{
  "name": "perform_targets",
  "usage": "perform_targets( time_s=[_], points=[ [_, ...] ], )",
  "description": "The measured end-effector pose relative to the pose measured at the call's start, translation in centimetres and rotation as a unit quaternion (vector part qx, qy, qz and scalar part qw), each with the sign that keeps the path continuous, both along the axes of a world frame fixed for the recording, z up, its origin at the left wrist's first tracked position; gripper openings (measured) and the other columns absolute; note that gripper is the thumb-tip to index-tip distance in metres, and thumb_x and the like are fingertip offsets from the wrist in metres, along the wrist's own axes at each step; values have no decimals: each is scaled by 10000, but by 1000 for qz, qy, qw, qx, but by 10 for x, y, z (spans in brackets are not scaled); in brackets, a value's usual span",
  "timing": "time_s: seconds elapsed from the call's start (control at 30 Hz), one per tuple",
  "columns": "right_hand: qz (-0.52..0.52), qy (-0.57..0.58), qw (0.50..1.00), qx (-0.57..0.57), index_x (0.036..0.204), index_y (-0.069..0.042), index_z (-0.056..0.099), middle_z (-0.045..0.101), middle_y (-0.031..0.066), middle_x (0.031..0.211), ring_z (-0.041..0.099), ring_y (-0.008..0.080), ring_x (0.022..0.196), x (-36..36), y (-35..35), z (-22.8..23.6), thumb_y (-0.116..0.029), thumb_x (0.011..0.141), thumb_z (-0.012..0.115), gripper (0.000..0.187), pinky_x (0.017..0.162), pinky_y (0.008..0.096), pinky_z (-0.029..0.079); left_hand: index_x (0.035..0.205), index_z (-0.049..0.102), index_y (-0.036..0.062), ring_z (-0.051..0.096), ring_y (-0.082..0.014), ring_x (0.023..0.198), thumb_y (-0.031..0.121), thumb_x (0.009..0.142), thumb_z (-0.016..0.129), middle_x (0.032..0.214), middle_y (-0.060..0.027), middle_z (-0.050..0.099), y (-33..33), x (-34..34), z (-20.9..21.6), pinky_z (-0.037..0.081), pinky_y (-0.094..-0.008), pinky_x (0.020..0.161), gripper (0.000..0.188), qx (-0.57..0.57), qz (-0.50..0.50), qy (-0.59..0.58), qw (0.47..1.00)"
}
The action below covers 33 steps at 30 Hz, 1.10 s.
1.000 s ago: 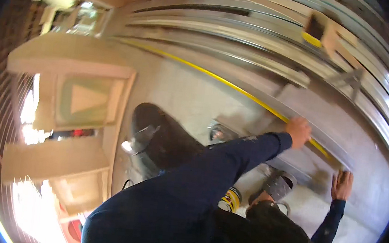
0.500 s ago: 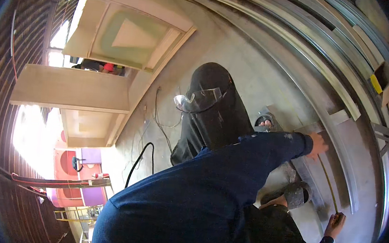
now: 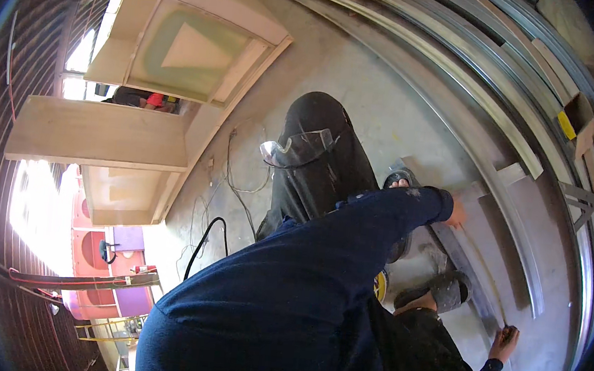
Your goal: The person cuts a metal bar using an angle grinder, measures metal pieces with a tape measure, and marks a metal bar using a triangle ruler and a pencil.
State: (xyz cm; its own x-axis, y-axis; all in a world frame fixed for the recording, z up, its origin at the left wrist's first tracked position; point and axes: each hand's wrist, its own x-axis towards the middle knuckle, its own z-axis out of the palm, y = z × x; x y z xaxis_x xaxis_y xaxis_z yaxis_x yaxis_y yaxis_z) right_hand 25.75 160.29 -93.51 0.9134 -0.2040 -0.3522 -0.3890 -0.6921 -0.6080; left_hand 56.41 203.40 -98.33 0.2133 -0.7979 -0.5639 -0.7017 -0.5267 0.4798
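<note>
Between my hands a yellow tape measure blade (image 3: 485,274) is stretched along a flat grey metal strip (image 3: 471,256). My left hand (image 3: 458,212) is closed at the blade's far end, by the strip's upper part; its fingertips are partly hidden. My right hand (image 3: 505,343) is closed around the lower end of the tape, its fingers wrapped over the case, which barely shows. My sandalled feet (image 3: 451,296) are beside the strip, one near each of its ends. Clear safety glasses (image 3: 300,148) lie across the black cloth over my knee.
A grey metal channel (image 3: 524,255) lies just right of the strip. Long metal profiles (image 3: 461,87) curve along the right side, with a small open box (image 3: 577,119) on them. Pale cabinet-like panels (image 3: 104,133) stand at left. A black cable (image 3: 209,238) runs over the floor.
My left hand has moved left and slightly down with the tape's end. The blade has shifted left onto the nearer strip. My right hand has moved slightly left.
</note>
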Motion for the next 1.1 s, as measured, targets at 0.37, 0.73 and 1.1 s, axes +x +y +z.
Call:
perform_targets(
  time_s=[0.37,0.73,1.1],
  points=[
    [24,44,999,-16,956,-12,537,548,208,931,522,425,913,6,77,4,-198,803,704,293,805,494,440,832,726,118,677,-374,831,303,883,602,839,-150,699,-76,-72,60,520,-519,688,228,13,-80,1,997],
    [-264,-29,961,-77,1028,-14,563,559,194,990,553,389,939,-32,122,18,-299,804,750,408,816,459,467,1292,531,51,579,-366,1077,425,835,678,1152,-188,618,-97,-83,94,455,-471,918,608,-84,7,0,996],
    [-381,62,895,-223,1141,-19,553,549,196,1121,530,374,1074,-100,107,-23,-322,736,808,566,914,445,455,1110,596,64,525,-372,1068,240,798,721,1094,-166,597,-107,33,55,411,-467,942,380,-183,138,-196,953]
  ],
)
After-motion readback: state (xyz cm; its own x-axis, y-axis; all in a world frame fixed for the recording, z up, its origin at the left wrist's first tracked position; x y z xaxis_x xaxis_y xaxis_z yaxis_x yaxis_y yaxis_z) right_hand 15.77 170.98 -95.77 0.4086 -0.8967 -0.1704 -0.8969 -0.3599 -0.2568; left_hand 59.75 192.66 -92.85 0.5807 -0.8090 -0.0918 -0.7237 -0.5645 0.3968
